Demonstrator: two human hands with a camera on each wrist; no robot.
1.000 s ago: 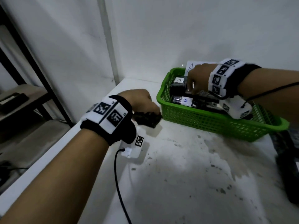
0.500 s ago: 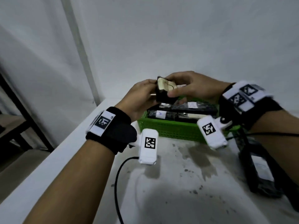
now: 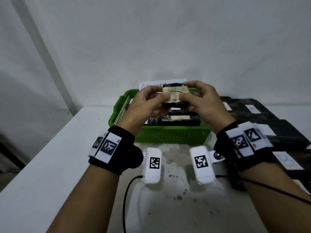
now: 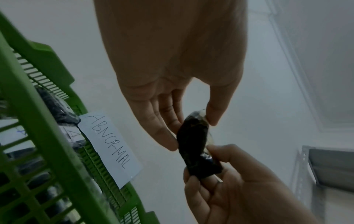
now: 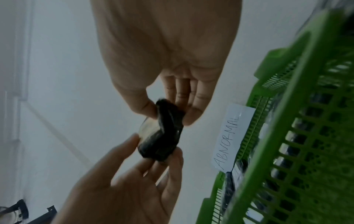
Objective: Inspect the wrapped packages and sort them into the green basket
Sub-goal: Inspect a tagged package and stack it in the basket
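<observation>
A small package [image 3: 175,95] in black wrap, with a pale label bearing a dark curved mark, is held up over the green basket [image 3: 171,137]. My left hand [image 3: 158,95] pinches its left end and my right hand [image 3: 191,95] pinches its right end, thumbs on the label face. The left wrist view shows the package [image 4: 195,141] edge-on between thumb and fingers, and the right wrist view shows the package [image 5: 164,131] the same way. Several black wrapped packages [image 3: 178,118] lie in the basket. A paper sign [image 4: 111,148] reading ABNORMAL is fixed to the basket's far rim.
The basket stands on a stained white table [image 3: 67,165] against a white wall. More black wrapped packages [image 3: 269,118] with white labels cover the table's right side. A dark shelf frame [image 3: 6,157] stands beyond the left table edge. Thin black cables [image 3: 125,199] hang from both wrists.
My left hand lifted the package from the table beside the basket. My right hand came out of the basket and took its other end. The package has turned label-up towards me.
</observation>
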